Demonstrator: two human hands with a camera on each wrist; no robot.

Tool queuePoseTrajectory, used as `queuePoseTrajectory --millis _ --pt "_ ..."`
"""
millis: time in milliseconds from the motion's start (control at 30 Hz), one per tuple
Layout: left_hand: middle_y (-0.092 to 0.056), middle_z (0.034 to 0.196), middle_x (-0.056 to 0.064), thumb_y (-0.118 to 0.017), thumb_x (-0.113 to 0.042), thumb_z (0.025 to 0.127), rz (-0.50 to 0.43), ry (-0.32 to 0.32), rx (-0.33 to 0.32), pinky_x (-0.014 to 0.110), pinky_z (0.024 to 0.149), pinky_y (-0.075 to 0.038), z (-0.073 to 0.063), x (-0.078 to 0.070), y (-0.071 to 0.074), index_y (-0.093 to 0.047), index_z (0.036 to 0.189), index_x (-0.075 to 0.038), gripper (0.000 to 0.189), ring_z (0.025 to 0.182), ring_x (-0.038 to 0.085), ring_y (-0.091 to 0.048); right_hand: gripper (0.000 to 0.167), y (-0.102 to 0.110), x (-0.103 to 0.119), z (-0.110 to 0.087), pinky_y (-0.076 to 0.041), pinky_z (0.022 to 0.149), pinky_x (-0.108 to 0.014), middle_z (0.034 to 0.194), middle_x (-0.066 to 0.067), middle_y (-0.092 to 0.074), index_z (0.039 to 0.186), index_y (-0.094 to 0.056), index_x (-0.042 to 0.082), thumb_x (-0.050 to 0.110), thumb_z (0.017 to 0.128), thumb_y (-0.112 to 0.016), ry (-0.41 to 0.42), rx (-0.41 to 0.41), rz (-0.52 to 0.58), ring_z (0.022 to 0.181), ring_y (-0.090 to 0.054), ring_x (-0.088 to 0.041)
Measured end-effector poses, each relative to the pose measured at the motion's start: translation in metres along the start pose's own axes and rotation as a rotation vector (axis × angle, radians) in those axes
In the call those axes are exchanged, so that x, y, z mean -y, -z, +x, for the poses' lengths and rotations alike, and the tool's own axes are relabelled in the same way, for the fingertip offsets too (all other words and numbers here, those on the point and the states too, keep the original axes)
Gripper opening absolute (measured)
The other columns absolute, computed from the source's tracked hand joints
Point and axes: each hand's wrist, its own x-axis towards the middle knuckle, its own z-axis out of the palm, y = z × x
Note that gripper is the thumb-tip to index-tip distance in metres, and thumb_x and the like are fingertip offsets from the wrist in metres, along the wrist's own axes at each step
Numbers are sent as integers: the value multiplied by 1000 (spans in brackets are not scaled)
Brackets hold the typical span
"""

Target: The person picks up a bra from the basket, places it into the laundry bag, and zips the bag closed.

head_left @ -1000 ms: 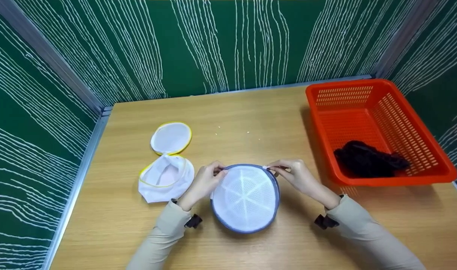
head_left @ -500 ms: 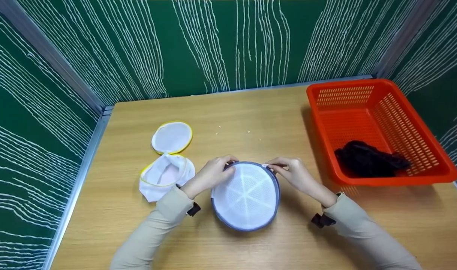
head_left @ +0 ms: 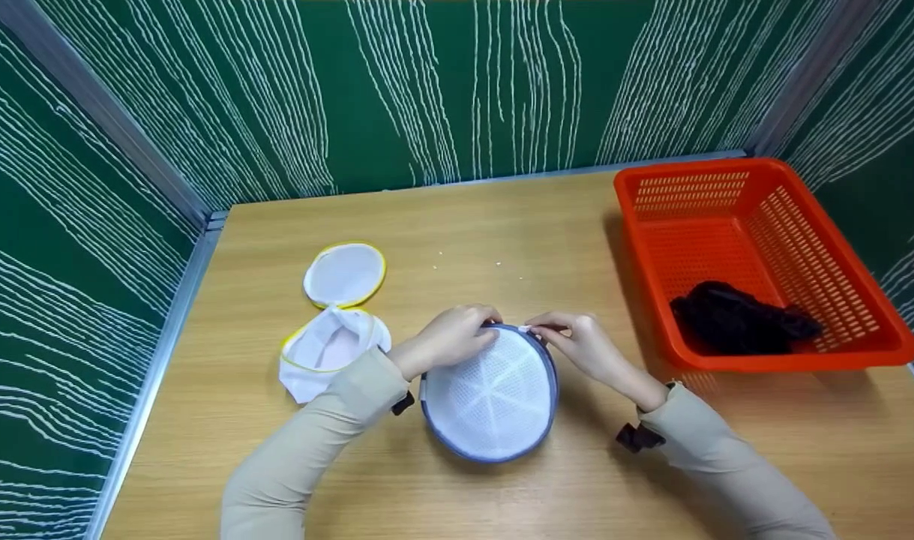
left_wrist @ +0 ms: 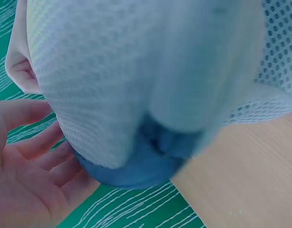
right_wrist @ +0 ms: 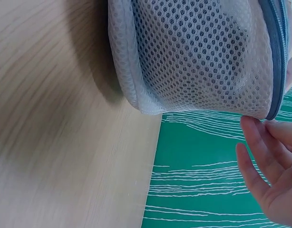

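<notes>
A round white mesh laundry bag (head_left: pixel 494 405) with a blue zipper rim stands on the wooden table in front of me. My left hand (head_left: pixel 457 337) holds its far rim, thumb over the top and fingers behind. In the left wrist view the bag's mesh wall (left_wrist: pixel 98 85) fills the middle, partly blurred, beside the palm (left_wrist: pixel 32 185). My right hand (head_left: pixel 580 345) pinches the rim just to the right, by a small white zipper pull (head_left: pixel 525 328). The right wrist view has those fingertips at the end of the blue zipper (right_wrist: pixel 277 61).
Left of the bag lies a second white bag (head_left: pixel 329 356) with yellow trim, its round lid (head_left: pixel 346 274) folded open. An orange plastic basket (head_left: pixel 726 363) at the right holds a dark cloth (head_left: pixel 738 319). Small white specks dot the table (head_left: pixel 494 225). Green walls (head_left: pixel 397 97) enclose it.
My left hand has slid rightward along the far rim, closer to the right hand. The right hand has shifted slightly left at the zipper pull. The bag stays nearly in place.
</notes>
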Motion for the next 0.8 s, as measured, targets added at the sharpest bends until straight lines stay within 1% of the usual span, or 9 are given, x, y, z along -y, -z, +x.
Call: queuePoseTrajectory --millis 133,267,400,500,600,733,800 --pt "-59 110 9 -48 -19 90 29 -36 42 31 90 -41 3 -2 -1 -57 113 -4 28 103 22 -54 12 -1 2 1 -52 66 -25 85 -12 -67 89 -67 -2 -5 79 -60 8 1 3 76 -63 -20" --pt "-61 104 9 -48 -16 91 44 -80 61 29 85 -44 4 -4 -2 -58 108 -3 24 96 22 -57 12 -2 3 2 -52 65 -25 84 -11 -67 88 -66 -2 -6 78 -61 44 -7 -6 75 -63 -20" --pt "-62 96 10 -50 -15 90 74 -97 44 30 80 -46 3 -4 -5 -58 101 -2 19 90 22 -58 11 -5 1 1 -51 65 -25 82 -9 -67 86 -66 -1 -7 77 -61 80 -20 -1 75 -63 -19" --pt "-62 92 11 -49 -15 90 103 -109 32 31 77 -47 0 -4 -9 -56 100 -2 18 86 24 -59 10 -9 -2 0 -51 65 -25 80 -9 -66 84 -65 -1 -7 77 -61 105 -33 15 73 -63 -20" --pt "-62 89 11 -47 -14 91 124 -113 17 30 71 -48 -3 -5 -13 -55 99 -1 17 82 24 -60 12 -7 10 1 -52 62 -28 77 -12 -66 82 -63 -4 -13 74 -61 135 -41 21 70 -63 -23" --pt "-62 86 11 -47 -13 91 90 -111 -23 28 64 -49 -10 -5 -15 -54 98 -2 15 77 21 -60 13 -3 29 1 -52 61 -28 74 -15 -65 78 -61 -7 -18 71 -60 147 -53 13 67 -62 -26" --pt "-62 85 11 -48 -13 91 61 -104 -44 27 62 -48 -13 -5 -15 -54 97 -2 14 75 20 -59 13 -3 30 0 -51 62 -24 74 -15 -65 78 -61 -7 -18 71 -60 149 -62 10 67 -62 -26"
